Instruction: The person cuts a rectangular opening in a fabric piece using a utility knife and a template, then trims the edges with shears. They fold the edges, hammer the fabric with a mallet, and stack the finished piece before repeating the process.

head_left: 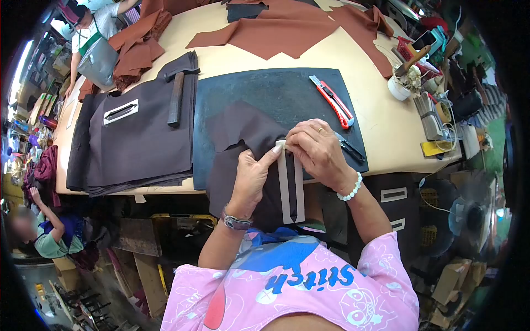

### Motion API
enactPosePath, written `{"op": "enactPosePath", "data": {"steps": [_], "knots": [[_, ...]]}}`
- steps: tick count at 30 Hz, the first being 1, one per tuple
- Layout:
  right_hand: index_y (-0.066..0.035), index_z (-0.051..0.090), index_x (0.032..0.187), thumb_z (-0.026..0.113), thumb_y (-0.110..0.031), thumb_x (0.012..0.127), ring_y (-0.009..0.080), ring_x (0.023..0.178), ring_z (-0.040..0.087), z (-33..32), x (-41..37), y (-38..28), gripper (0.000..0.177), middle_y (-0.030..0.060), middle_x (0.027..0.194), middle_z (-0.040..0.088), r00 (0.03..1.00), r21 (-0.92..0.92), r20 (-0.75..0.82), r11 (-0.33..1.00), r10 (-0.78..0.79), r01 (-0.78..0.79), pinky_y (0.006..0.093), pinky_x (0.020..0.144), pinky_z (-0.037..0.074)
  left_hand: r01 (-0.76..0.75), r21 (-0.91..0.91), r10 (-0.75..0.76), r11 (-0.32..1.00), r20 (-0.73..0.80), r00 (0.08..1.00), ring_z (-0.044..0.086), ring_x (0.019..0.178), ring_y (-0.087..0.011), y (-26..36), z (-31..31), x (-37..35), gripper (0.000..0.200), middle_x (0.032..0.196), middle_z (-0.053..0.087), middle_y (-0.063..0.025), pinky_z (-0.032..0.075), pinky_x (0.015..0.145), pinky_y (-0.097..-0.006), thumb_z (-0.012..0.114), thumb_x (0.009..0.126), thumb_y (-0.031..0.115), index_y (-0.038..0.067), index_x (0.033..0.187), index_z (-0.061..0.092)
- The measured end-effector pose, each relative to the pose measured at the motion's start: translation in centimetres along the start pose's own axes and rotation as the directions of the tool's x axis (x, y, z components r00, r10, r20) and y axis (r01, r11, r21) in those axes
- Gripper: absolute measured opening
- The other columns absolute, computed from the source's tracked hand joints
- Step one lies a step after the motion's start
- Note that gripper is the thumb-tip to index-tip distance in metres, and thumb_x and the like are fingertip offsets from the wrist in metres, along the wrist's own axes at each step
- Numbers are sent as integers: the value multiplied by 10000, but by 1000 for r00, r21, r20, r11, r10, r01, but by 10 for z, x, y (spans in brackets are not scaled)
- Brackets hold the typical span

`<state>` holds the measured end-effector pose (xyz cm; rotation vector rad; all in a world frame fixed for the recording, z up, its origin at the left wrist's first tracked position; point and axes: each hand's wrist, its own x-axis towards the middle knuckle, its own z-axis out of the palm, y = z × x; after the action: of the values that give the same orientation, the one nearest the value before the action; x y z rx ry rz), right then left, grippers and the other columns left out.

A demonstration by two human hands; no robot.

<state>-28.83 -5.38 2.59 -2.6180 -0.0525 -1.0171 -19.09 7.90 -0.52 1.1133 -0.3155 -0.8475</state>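
Observation:
My left hand (251, 176) grips a dark brown leather-like piece (243, 124), thumb pressed near the top of a pale rectangular frame strip (299, 190) on it. A long dark slot with a pointed lower end runs inside the frame. At the frame's top end, my right hand (317, 149) has its fingers closed in a pinch on the frame's edge; its fingertips partly hide the spot. The piece lies partly on a dark cutting mat (254, 85) and hangs over the table edge towards my body. A dark utility knife (350, 149) lies beside my right wrist.
A red utility knife (332, 103) rests on the mat. Left of it, a hammer (176, 99) lies on stacked dark pieces (143, 149), near another pale frame (134, 108). Reddish-brown sheets (276, 33) cover the far side. A brush stands in a white pot (398, 88). Two people are leftward.

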Motion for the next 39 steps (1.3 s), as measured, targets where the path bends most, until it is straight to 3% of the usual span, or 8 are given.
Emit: {"op": "enactPosePath", "data": {"steps": [5, 9, 12, 16, 26, 32, 36, 39], "knots": [[-25, 535, 768, 636, -77, 759, 265, 749, 581, 8, -1, -3, 114, 77, 730, 579, 951, 242, 71, 920, 301, -309, 350, 713, 449, 70, -14, -70, 997, -42, 997, 604, 704, -91, 0, -1, -3, 124, 812, 633, -61, 487, 624, -215, 682, 801, 93, -2, 805, 603], [-1, 516, 816, 611, -87, 809, 278, 633, 584, 17, 1, -2, 129, 123, 677, 575, 798, 550, 255, 597, 546, -584, 329, 586, 462, 60, -87, -58, 994, 23, 998, 621, 716, -104, 6, 3, -7, 121, 851, 651, -77, 503, 649, -225, 663, 812, 82, -20, 862, 619], [6, 509, 889, 592, -94, 838, 247, 580, 591, 32, 1, 6, 139, 141, 679, 584, 716, 486, 232, 559, 658, -671, 321, 540, 456, 90, -37, -87, 995, 60, 994, 629, 740, -114, -4, -8, -3, 126, 888, 662, -83, 507, 677, -240, 641, 827, 67, -24, 915, 631], [3, 519, 967, 567, -87, 858, 206, 603, 618, 29, 2, 2, 149, 124, 679, 598, 799, 312, -210, 813, 563, -491, 335, 543, 462, 17, -93, -14, 996, 26, 1000, 624, 759, -108, 6, -3, -6, 125, 894, 666, -68, 495, 705, -236, 633, 838, 68, -8, 936, 647], [10, 460, 1169, 594, -55, 827, 228, 685, 650, 11, -13, -69, 373, 170, 805, 633, 690, 475, 134, 565, 711, -675, 324, 603, 496, -280, -259, 235, 924, -191, 953, 600, 808, -95, 30, 16, 1, 112, 934, 659, -35, 466, 747, -238, 640, 845, 78, 20, 940, 659], [21, 454, 1193, 528, 25, 806, 280, 804, 650, -9, -19, -37, 394, 186, 874, 638, 742, 358, 214, 655, 635, -665, 329, 717, 499, -364, -150, 290, 919, -367, 884, 625, 797, -127, 15, -4, -11, 135, 905, 658, -42, 487, 746, -251, 623, 862, 108, 19, 958, 654], [-24, 469, 1203, 527, 34, 801, 274, 796, 639, 8, -23, -10, 410, 150, 868, 642, 752, 287, 323, 698, 575, -657, 328, 735, 483, 204, 136, -189, 970, -113, 975, 643, 771, -155, 24, -41, -43, 230, 848, 672, -91, 522, 678, -286, 610, 873, 219, 14, 969, 652], [-63, 497, 1185, 548, 16, 796, 264, 781, 628, 21, -30, -4, 400, 106, 847, 643, 843, 139, 289, 851, 454, -506, 338, 731, 471, 29, 398, -153, 917, 283, 947, 656, 739, -190, 30, -34, -66, 216, 859, 684, -121, 517, 672, -299, 618, 856, 177, -17, 944, 656]]}}
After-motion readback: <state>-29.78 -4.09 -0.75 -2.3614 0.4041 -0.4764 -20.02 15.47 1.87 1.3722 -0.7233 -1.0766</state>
